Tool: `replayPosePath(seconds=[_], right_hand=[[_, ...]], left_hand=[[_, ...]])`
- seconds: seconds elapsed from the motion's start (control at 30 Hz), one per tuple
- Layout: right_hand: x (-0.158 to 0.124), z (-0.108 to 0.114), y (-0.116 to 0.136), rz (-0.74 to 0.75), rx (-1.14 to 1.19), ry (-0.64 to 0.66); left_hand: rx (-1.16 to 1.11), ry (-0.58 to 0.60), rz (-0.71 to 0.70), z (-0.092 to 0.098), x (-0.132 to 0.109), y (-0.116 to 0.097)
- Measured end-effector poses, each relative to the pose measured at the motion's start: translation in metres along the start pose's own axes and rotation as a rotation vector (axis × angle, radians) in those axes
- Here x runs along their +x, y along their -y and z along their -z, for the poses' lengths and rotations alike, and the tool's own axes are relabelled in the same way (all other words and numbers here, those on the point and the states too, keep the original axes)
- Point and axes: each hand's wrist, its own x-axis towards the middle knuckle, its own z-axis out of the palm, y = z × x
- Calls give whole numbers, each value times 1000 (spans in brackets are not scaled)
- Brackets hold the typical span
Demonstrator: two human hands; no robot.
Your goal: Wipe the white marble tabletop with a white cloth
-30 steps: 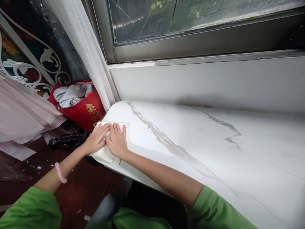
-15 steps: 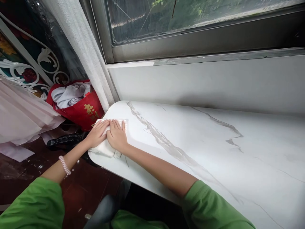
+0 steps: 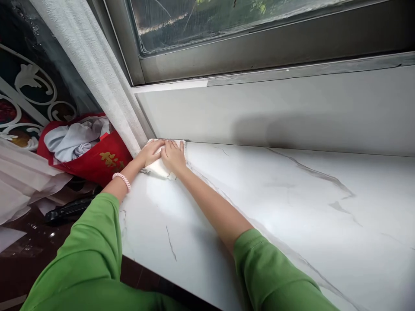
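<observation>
While pressing white cloth [image 3: 159, 168] onto marble-patterned counter [image 3: 285, 203] with left hand [image 3: 150, 153] and right hand [image 3: 173, 157], flat and close together, bear down evenly. Avoid snagging the curtain [image 3: 92, 65].

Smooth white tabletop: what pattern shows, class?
The white tabletop has grey veins, like marble; see the head view.

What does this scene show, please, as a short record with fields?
Left hand: flat on the white cloth
Right hand: flat on it too, beside the left
Cloth: at the far left corner of the table
Bag: red, left of the table, pale fabric inside
Band: pink, around the left wrist
Window: above the table's far edge
</observation>
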Motion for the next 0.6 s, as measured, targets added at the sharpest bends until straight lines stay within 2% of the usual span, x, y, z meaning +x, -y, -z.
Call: replayPosePath(seconds=[0.13, 0.27, 0.43, 0.6], right_hand=[[16, -2, -9, -5, -8, -40], [21, -3, -12, 7, -13, -36], [10, -1, -5, 28, -28, -17], [-21, 3, 10, 57, -22, 20]], left_hand=[[17, -10, -44, -3, 19, 12], [32, 0, -33, -4, 21, 14], [86, 55, 9, 3, 5, 1], [94, 67, 1, 11, -28, -18]])
